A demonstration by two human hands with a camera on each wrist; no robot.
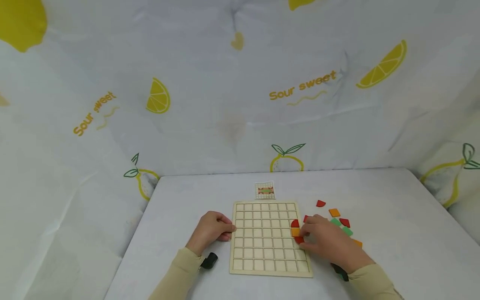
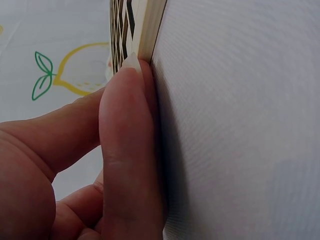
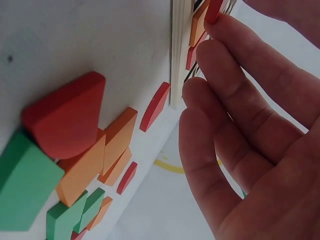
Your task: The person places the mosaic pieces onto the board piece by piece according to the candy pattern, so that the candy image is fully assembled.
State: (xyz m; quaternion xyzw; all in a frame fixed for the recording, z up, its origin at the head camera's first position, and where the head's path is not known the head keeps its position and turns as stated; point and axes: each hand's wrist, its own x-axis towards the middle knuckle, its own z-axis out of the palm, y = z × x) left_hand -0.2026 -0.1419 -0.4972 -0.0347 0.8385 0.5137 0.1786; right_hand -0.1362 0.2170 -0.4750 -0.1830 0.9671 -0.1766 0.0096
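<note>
A pale wooden grid board [image 1: 263,242] lies flat on the table. My left hand [image 1: 214,228] grips its left edge, with thumb and fingertips at the rim in the left wrist view. At the board's right column, my right hand [image 1: 325,238] pinches a red tile with a rounded side [image 3: 214,10]; the thumb tip is out of the right wrist view. Just above it in that column sit an orange square tile [image 1: 296,232] and another red rounded tile [image 1: 295,223].
Loose red, orange and green tiles [image 1: 347,231] lie right of the board, partly behind my right hand. A small pattern card [image 1: 265,190] lies beyond the board's far edge. A lemon-printed white cloth [image 1: 232,104] hangs behind the table.
</note>
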